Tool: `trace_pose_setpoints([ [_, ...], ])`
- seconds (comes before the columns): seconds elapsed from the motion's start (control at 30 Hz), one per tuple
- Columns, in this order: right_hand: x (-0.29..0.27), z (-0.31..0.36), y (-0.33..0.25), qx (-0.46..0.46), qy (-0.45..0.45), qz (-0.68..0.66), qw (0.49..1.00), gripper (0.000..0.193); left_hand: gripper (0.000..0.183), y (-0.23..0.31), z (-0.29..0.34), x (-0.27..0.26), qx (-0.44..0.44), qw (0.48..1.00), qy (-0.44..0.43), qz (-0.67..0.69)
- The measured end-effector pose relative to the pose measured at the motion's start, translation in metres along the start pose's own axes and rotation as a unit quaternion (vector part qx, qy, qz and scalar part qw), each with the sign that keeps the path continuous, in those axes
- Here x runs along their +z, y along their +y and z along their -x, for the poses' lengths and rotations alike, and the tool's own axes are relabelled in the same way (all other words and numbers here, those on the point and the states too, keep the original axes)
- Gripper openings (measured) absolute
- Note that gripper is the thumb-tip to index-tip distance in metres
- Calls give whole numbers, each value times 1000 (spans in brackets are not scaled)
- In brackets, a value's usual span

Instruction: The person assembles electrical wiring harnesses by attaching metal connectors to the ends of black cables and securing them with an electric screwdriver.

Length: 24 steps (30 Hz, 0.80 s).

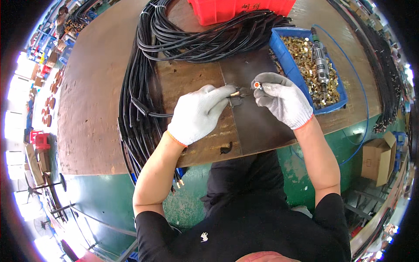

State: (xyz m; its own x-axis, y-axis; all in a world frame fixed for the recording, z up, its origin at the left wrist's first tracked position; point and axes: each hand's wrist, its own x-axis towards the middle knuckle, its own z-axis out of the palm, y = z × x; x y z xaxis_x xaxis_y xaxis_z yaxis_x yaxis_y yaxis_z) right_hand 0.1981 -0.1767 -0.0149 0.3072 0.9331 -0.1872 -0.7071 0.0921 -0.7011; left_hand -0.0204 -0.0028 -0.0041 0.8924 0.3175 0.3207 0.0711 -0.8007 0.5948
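My left hand (194,111), in a white knit glove with an orange cuff, is closed around a black cable (158,115). Its bare copper-coloured end (235,94) sticks out past the fingertips. To the right, my right hand (281,100), gloved alike, pinches a small round metal fitting (258,85) with an orange middle between thumb and finger. A short gap separates the cable end from this fitting. Beside my right hand stands a blue tray (286,56) of small brass-coloured metal parts (301,52). A grey air tool (321,65) lies on those parts.
A large bundle of black cables (144,83) runs along the left and back of the brown table (96,96). Behind it is a red crate (218,11). A blue hose (355,70) curves down the right side. A small black scrap (226,148) lies near the front edge.
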Motion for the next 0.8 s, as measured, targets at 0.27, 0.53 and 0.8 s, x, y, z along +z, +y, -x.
trace_pose_setpoints([
  [0.27,-3,-12,26,31,-4,-17,999,24,36,-4,2,3,0,1000,27,13],
  [0.53,8,-15,32,28,7,40,999,28,38,-3,3,3,11,998,45,37],
  [0.8,10,-17,33,26,-6,44,999,29,38,-5,1,4,26,998,52,20],
])
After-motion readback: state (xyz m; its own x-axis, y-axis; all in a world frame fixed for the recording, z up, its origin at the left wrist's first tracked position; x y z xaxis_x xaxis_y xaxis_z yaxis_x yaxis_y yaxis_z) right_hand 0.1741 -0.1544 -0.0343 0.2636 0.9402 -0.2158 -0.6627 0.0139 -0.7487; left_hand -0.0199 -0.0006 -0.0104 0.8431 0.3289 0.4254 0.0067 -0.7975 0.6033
